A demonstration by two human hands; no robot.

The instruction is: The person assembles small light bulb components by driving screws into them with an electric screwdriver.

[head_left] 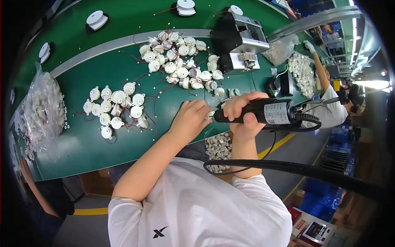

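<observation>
My right hand [246, 113] is wrapped around a black electric screwdriver [276, 113] with a white label and a coiled cable. The tool's tip end meets a small white part [210, 115] at the table's front edge. My left hand [190, 119] pinches that part between thumb and fingers; most of it is hidden. Past my hands lies a large heap of white round motor units [170, 55] with red wires. A smaller group of the same units [117, 101] lies left of my left hand. A few metal-sided units [211, 85] stand just beyond my fingers.
A black and silver machine [242, 43] stands behind my right hand. A clear bag of small white parts [43, 109] sits at the left end of the green table [82, 154]. White discs [97, 19] rest on the green belt beyond. A co-worker's gloved hand [309, 46] is at right.
</observation>
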